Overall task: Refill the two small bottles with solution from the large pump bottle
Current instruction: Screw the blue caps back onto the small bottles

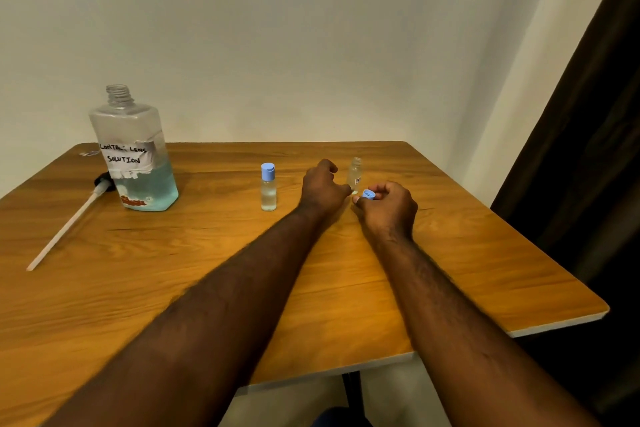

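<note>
A blue cap (369,194) is held in the grip of the right hand (389,210), pinched between the thumb and the fingertips just above the wooden worktop (207,274). The grip of the left hand (323,189) is seen loosely curled and holds nothing; its fingers are close to the base of the uncapped small bottle (354,175), but whether they touch it cannot be told. This small bottle is placed upright just behind the two hands, between them, and its neck is open; only a little liquid is seen at its bottom. A second small bottle (268,187), closed with a blue cap, is placed upright near the left hand, on its outer side, apart from it. Much further to that same side, well apart from both hands, the large bottle (133,152) stands with an open neck, partly filled with blue solution and marked with a handwritten label. The pump with its long tube (69,225) is laid flat on the worktop just beside the large bottle.
</note>
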